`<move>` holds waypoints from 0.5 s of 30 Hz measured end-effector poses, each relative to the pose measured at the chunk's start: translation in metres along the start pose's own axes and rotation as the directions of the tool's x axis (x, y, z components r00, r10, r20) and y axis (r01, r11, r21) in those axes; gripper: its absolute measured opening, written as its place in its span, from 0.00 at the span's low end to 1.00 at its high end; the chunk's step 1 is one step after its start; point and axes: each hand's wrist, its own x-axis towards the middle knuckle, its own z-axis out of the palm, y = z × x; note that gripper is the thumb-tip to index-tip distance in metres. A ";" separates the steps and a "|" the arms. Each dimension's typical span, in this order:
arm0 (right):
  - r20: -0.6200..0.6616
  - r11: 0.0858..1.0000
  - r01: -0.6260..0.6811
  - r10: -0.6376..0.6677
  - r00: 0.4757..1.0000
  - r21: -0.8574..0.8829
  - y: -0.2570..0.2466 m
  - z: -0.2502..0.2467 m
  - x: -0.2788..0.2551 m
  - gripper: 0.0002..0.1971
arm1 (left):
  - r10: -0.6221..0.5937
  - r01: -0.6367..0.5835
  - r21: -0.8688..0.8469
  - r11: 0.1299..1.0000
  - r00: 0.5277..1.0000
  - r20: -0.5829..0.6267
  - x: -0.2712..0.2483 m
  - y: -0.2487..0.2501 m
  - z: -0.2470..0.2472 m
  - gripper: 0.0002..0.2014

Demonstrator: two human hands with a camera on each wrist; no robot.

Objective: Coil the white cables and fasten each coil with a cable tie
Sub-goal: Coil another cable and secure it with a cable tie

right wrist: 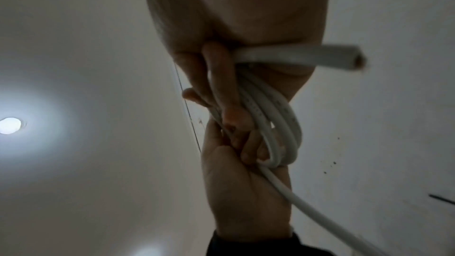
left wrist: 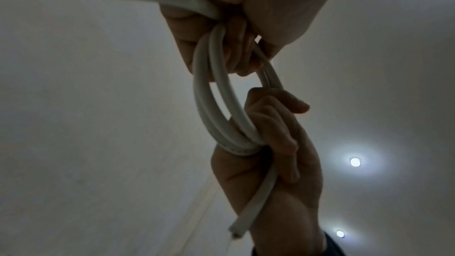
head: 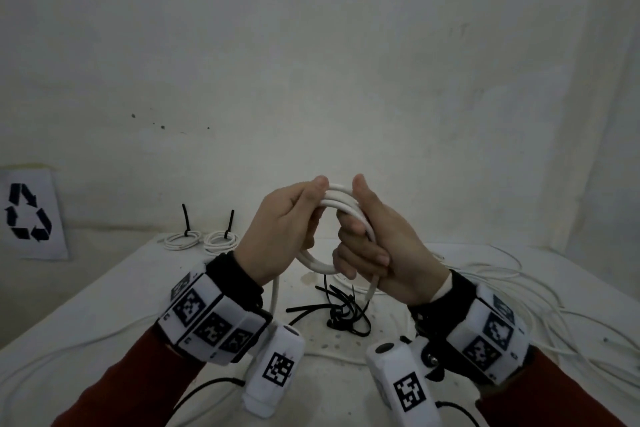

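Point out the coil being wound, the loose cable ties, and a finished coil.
coil in hand (head: 341,202), head view, top strands between the thumbs.
loose cable ties (head: 341,312), head view, middle of the black pile.
finished coil (head: 182,241), head view, white loops below its tie.

Bare whitish wall (head: 311,62), white-covered table (head: 86,305), recycling sign (head: 29,215), ceiling spotlights (left wrist: 355,162)

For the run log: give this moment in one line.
left hand: grips coil | right hand: grips coil, cable end | tie: not on | finished coils: two
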 end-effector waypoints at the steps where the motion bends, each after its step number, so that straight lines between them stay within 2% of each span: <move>1: 0.029 0.999 -0.013 0.011 1.000 0.044 0.000 -0.001 0.000 0.29 | -0.011 0.011 -0.016 1.000 1.000 0.006 0.001 0.001 0.002 0.22; 3: 0.092 0.995 -0.024 0.015 0.996 0.094 -0.002 -0.004 -0.001 0.30 | -0.010 0.011 -0.026 1.000 1.000 0.028 0.003 0.002 0.003 0.24; 5: 0.123 0.993 -0.016 0.002 0.992 0.114 -0.006 -0.007 -0.004 0.29 | 0.017 -0.016 -0.023 1.000 0.999 0.048 0.005 0.004 0.001 0.21; 8: 0.061 0.989 -0.003 -0.007 0.998 0.151 -0.017 -0.015 -0.006 0.27 | 0.107 -0.118 0.074 0.990 0.984 0.139 0.006 0.002 -0.005 0.17; 12: 0.006 0.964 0.088 -0.092 0.996 0.249 -0.036 -0.027 -0.012 0.24 | 0.061 -0.081 0.108 0.991 0.982 0.180 0.005 -0.004 -0.016 0.11; 13: 0.019 0.953 0.112 -0.122 0.992 0.283 -0.039 -0.033 -0.013 0.24 | 0.050 -0.070 0.104 0.992 0.983 0.178 0.005 -0.007 -0.018 0.11; 15: 0.127 0.898 0.129 -0.199 0.972 0.421 -0.047 -0.047 -0.015 0.22 | 0.048 -0.071 0.136 0.988 0.985 0.167 0.004 -0.015 -0.023 0.13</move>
